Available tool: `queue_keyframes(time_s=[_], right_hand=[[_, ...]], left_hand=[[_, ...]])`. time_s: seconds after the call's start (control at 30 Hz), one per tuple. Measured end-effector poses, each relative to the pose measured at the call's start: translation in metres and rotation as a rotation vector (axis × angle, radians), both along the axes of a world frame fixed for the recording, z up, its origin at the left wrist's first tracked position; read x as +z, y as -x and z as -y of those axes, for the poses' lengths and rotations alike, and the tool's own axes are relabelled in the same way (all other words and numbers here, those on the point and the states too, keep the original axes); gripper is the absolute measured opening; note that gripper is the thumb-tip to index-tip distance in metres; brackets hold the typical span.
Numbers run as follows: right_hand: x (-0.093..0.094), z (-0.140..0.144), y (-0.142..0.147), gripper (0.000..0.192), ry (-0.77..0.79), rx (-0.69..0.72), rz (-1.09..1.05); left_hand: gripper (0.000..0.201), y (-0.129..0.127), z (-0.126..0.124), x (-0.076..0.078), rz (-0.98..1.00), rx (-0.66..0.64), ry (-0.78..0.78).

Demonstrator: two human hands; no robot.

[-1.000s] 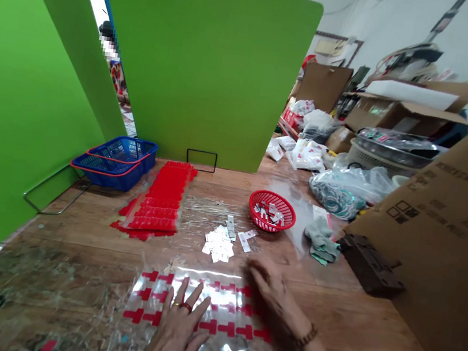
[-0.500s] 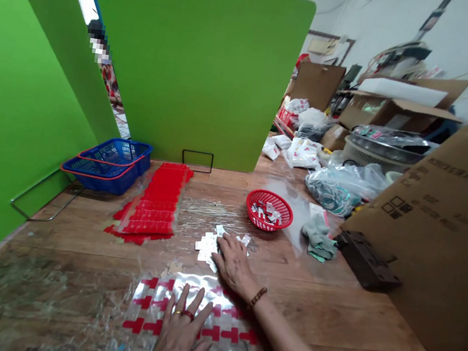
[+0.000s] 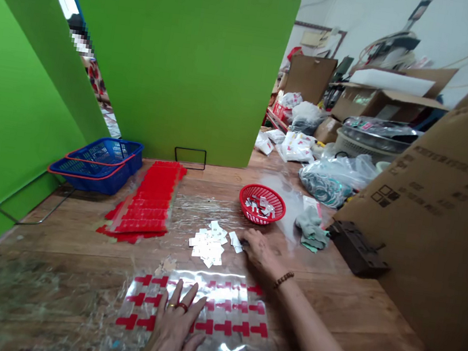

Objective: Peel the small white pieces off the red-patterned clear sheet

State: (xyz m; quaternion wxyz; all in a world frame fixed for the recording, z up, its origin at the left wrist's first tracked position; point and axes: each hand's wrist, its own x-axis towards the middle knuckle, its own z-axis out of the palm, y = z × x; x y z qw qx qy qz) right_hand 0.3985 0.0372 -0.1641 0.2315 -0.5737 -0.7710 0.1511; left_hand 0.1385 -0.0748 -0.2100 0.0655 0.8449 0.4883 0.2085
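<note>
My left hand (image 3: 176,321) lies with fingers spread on a clear plastic sheet (image 3: 219,298) that bears rows of red T-shaped pieces. Beyond the sheet is a loose pile of small white cards (image 3: 209,244). Just right of that pile, my right hand (image 3: 261,254) rests low over the table, fingers curled and fingertips beside a couple of separate white cards (image 3: 235,242). A small dark spot shows at its fingertips; what they hold, if anything, is hidden. Behind this hand stands a red plastic basket (image 3: 262,205) with small white and dark pieces inside.
A stack of red sheets (image 3: 150,196) lies left of the pile, near a blue basket (image 3: 96,165). On the right are a grey-green cloth (image 3: 312,228), a dark metal block (image 3: 358,248) and a large cardboard box (image 3: 436,227). Green panels (image 3: 175,63) stand behind and left.
My right hand has moved right, off the white card pile, to the separate cards near the red basket; its fingers are more curled. My left hand stays on the sheet. The view has shifted slightly.
</note>
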Motion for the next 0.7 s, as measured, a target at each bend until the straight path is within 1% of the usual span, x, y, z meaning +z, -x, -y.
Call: queue_keyframes(time_s=[0.1,0.17,0.23,0.27,0.33,0.4,0.47,0.5,0.53,0.57,0.6,0.63,0.7], right_hand=[[-0.002,0.000,-0.004,0.021,0.007,-0.029,-0.056],[-0.003,0.001,-0.005,0.017,0.010,-0.036,-0.104],[-0.001,0.006,-0.003,0.015,0.004,-0.046,-0.155],[0.001,0.011,-0.001,0.015,-0.005,-0.056,-0.181],[0.006,0.026,0.008,0.014,-0.026,-0.076,-0.232],[0.014,0.046,0.022,0.013,-0.041,-0.075,-0.283],[0.021,0.069,0.038,0.012,-0.056,-0.048,-0.338],[0.023,0.081,0.046,0.013,-0.083,-0.040,-0.388],[0.025,0.091,0.053,0.014,-0.108,-0.031,-0.410],[0.026,0.101,0.060,0.016,-0.137,-0.022,-0.413],[0.026,0.108,0.067,0.017,-0.171,-0.008,-0.409],[0.026,0.115,0.071,0.019,-0.200,0.006,-0.400],[0.024,0.123,0.076,0.021,-0.235,0.034,-0.400]], left_hand=[[0.051,-0.001,0.000,0.002,0.034,0.004,0.017],[0.047,-0.001,-0.001,0.005,0.085,0.006,0.041],[0.038,-0.001,-0.003,0.011,0.177,0.020,0.089],[0.033,-0.002,-0.004,0.015,0.243,0.032,0.141],[0.028,-0.005,-0.007,0.027,0.416,0.082,0.312],[0.030,-0.010,-0.010,0.042,0.640,0.159,0.582],[0.037,-0.016,-0.014,0.059,0.913,0.211,0.884],[0.042,-0.019,-0.015,0.066,1.082,0.217,1.047],[0.043,-0.023,-0.016,0.073,1.241,0.187,1.167],[0.042,-0.025,-0.016,0.079,1.336,0.155,1.276],[0.039,-0.028,-0.017,0.083,1.376,0.129,1.357],[0.035,-0.029,-0.017,0.086,1.378,0.117,1.394],[0.027,-0.031,-0.016,0.088,1.327,0.123,1.404]])
